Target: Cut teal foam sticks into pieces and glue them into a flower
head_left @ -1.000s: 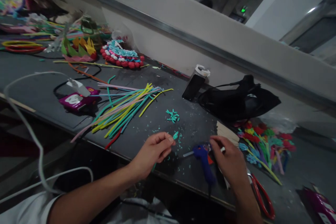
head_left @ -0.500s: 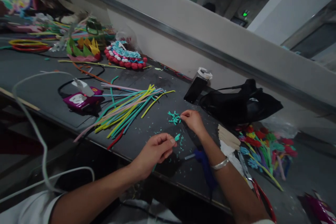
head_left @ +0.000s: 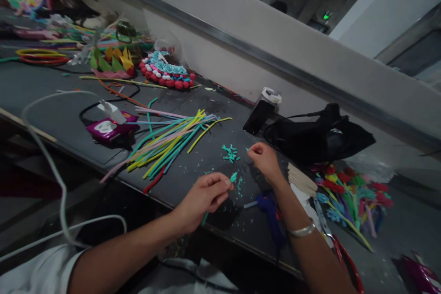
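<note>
My left hand (head_left: pixel 206 198) is closed around a teal pipe-cleaner stem. Its leafy teal tip (head_left: pixel 234 177) pokes out past thumb and forefinger, and a bit of stem shows below the hand. In a pinch at the fingertips of my right hand (head_left: pixel 264 160) is a small teal pipe-cleaner piece (head_left: pixel 247 149), mostly hidden. Just left of that hand lies a little pile of cut teal pieces (head_left: pixel 230 153). Teal fluff is scattered over the dark table (head_left: pixel 206 147) below. Under my right forearm rests a blue glue gun (head_left: pixel 270 216), its nozzle pointing left.
Long pipe cleaners (head_left: pixel 172 142) lie bundled at left beside a purple power box (head_left: pixel 112 127). A phone (head_left: pixel 259 116) leans at the back near a black bag (head_left: pixel 320 135). At right are pipe-cleaner flowers (head_left: pixel 347 193) and red-handled scissors (head_left: pixel 341 252).
My right hand has moved right, away from the teal pile, and a small teal piece now shows at its fingertips. My left hand stays nearly still with its stem.
</note>
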### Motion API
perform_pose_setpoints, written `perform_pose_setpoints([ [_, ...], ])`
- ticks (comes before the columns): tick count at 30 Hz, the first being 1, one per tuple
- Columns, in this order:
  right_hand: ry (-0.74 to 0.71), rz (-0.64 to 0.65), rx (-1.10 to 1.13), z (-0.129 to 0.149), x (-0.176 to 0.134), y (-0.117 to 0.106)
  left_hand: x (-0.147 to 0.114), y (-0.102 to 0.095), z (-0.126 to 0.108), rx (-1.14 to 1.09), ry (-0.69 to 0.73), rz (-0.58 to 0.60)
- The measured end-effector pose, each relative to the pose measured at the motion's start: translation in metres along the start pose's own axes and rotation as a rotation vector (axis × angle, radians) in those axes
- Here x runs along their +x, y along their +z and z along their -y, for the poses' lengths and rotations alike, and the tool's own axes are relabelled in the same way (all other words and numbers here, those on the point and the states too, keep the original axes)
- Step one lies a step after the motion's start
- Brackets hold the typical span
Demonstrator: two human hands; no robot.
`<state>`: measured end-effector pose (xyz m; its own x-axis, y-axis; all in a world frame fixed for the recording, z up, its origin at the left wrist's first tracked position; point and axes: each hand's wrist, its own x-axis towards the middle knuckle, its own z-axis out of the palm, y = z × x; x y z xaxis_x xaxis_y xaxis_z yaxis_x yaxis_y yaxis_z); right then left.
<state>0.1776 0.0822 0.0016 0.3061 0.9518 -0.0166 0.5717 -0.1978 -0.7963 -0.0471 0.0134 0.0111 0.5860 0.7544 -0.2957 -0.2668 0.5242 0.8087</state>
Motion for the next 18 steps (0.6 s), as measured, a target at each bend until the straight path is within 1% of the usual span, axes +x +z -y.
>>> perform_pose_setpoints([
  [4, 0.005, 0.011, 0.264, 0.014, -0.038, -0.017, 0.000, 0.000, -0.001, -0.036, -0.011, 0.017],
  [7, 0.021, 0.040, 0.391, 0.022, -0.073, -0.025, -0.001, 0.001, -0.001, -0.038, -0.009, 0.021],
  [9, 0.040, 0.034, 0.447, 0.025, -0.096, -0.026, -0.001, 0.002, -0.001, -0.030, -0.011, 0.023],
  [12, 0.075, -0.003, 0.590, 0.025, -0.123, -0.023, -0.003, 0.003, -0.001, -0.021, -0.004, 0.029],
  [14, 0.044, -0.057, 0.609, 0.024, -0.136, -0.017, -0.004, 0.004, -0.001, -0.025, 0.009, 0.036],
  [18, -0.137, -0.177, 0.465, 0.024, -0.149, -0.003, -0.005, 0.005, 0.000, -0.037, 0.022, 0.063],
])
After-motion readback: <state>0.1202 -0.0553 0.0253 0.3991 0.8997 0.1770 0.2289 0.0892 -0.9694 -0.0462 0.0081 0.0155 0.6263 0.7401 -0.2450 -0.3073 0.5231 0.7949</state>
